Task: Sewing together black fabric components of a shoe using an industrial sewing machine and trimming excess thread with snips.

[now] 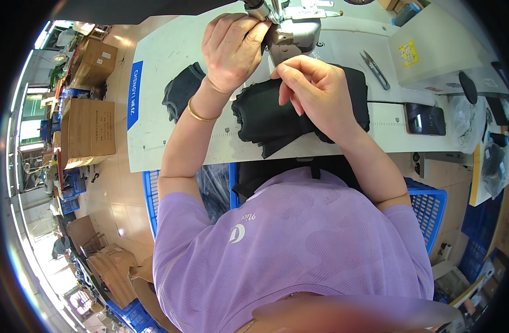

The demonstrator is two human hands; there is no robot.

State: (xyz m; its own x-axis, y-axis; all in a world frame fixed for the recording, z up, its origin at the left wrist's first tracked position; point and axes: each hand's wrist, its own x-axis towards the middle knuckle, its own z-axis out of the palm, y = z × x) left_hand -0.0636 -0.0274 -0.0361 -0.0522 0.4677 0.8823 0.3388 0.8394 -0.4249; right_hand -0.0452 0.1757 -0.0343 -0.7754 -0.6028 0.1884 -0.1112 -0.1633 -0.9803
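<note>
Black fabric: a dark, folded garment piece (299, 114) lies on the white sewing table (171, 55), just in front of the sewing machine head (293, 30), its near edge hanging toward the person's lap.
Second dark piece: another black bundle (179, 91) sits to the left of the left forearm, apart from the main piece.
Left hand: the left hand (232, 50) is raised at the needle area, fingers pinched narrowly together on something small by the presser foot; what it pinches is too small to tell.
Right hand: the right hand (315, 91) rests on top of the black fabric, fingers curled and pressing it flat, thumb and forefinger close as if nipping a fold or a thread.
Handling: the cloth looks light, soft and limp, so it will likely sag and bunch wherever unsupported; not fragile, probably not slippery on the table.
Where to hold: judged best taken at the edge nearest the needle, with a flat palm steadying the bulk.
Snips: thread clippers (375, 69) lie to the right.
Phone: a dark phone (425, 119) lies further right.
</note>
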